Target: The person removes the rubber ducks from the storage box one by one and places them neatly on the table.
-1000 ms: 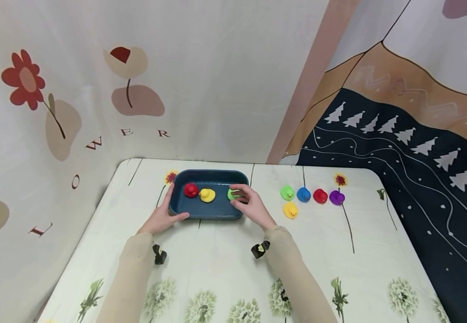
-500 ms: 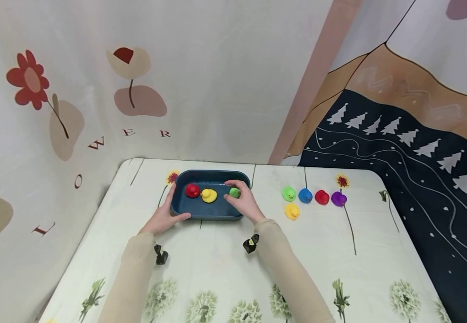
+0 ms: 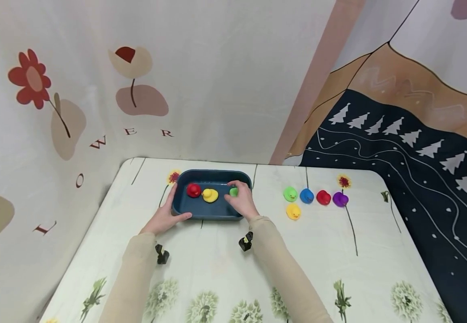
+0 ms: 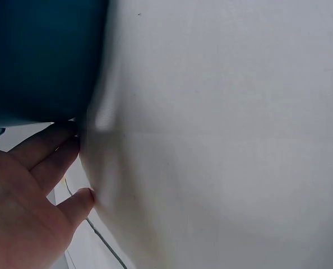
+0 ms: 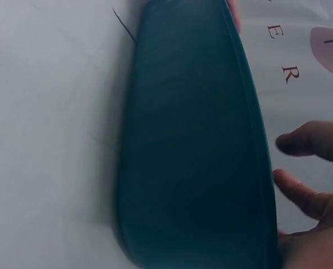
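A dark blue tray stands toward the far side of the table. Inside it are a red rubber duck, a yellow rubber duck and a green rubber duck. My left hand braces the tray's left front corner, thumb at the front and fingers along the left end. In the left wrist view these fingers touch the tray's outer wall. My right hand is over the tray's right end, thumb and fingers spread around the green duck. Its fingertips stand apart above the rim; contact with the duck is hidden.
Right of the tray, several more rubber ducks lie on the table: green, blue, red, purple and yellow. A printed cloth wall rises behind the table.
The right hand has moved left and closer around the green duck, which stays almost in place in the tray. The left hand keeps its position at the tray.
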